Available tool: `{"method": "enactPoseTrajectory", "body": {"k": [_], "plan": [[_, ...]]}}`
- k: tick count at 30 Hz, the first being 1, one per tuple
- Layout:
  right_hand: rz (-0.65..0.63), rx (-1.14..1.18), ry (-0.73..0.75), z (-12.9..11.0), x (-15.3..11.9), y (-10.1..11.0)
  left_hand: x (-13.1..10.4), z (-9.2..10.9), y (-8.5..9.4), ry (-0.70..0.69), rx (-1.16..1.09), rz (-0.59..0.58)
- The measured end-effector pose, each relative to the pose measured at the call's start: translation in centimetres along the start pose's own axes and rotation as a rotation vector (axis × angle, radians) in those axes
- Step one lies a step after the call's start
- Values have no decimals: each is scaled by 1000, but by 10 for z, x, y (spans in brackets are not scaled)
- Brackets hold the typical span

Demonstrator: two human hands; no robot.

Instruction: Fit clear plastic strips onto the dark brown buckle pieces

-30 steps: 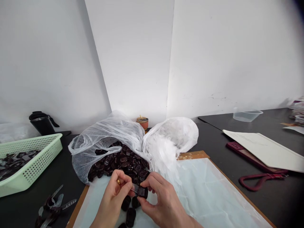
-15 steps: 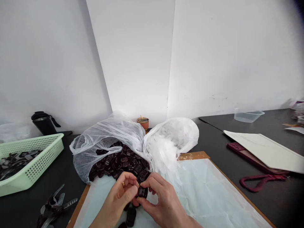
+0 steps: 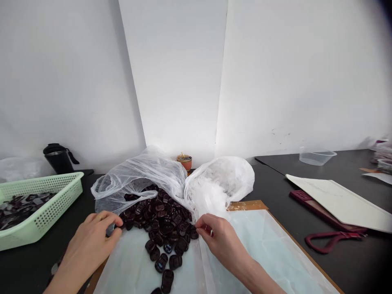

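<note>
My left hand (image 3: 93, 243) is left of the pile, thumb and fingers closed on a small dark piece with a clear strip (image 3: 110, 229), mostly covered by the fingers. At the pile's right edge, my right hand (image 3: 220, 237) has its thumb and forefinger drawn together beside a glossy dark brown plastic piece (image 3: 194, 233). What the fingertips hold, if anything, is hidden. The pile of dark pieces (image 3: 165, 216) spills from a clear plastic bag (image 3: 122, 179) onto a pale blue sheet (image 3: 131, 261). White translucent strips (image 3: 210, 198) come out of a second bag (image 3: 240, 175) above my right hand.
A green perforated basket (image 3: 61, 204) with dark and clear pieces stands at left, a black tumbler (image 3: 58, 159) behind it. A small orange pot (image 3: 184, 162) is at the wall. At right are a white board (image 3: 333, 200), a dark red phone case with strap (image 3: 324, 241) and a clear tub (image 3: 317, 157).
My hands were together over the sheet, working on a dark piece. They have parted: my left moved left with a piece, my right moved up and right to the pile's edge.
</note>
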State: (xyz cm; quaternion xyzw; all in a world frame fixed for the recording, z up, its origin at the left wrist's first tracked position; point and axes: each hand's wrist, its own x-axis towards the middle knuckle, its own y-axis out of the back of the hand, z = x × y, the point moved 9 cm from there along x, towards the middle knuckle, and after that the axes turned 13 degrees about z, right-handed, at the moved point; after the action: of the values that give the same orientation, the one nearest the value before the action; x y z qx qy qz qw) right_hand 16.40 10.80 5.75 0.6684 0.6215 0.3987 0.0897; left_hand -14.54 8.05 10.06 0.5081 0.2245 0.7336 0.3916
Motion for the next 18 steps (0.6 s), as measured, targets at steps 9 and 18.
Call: {"method": "enactPoseTrajectory", "body": {"k": [9, 18], "plan": [[17, -108, 154, -6, -5, -18, -43, 87, -58, -133, -331, -235], [108, 223, -29, 4, 4, -2, -54, 92, -72, -44, -480, -374]]}}
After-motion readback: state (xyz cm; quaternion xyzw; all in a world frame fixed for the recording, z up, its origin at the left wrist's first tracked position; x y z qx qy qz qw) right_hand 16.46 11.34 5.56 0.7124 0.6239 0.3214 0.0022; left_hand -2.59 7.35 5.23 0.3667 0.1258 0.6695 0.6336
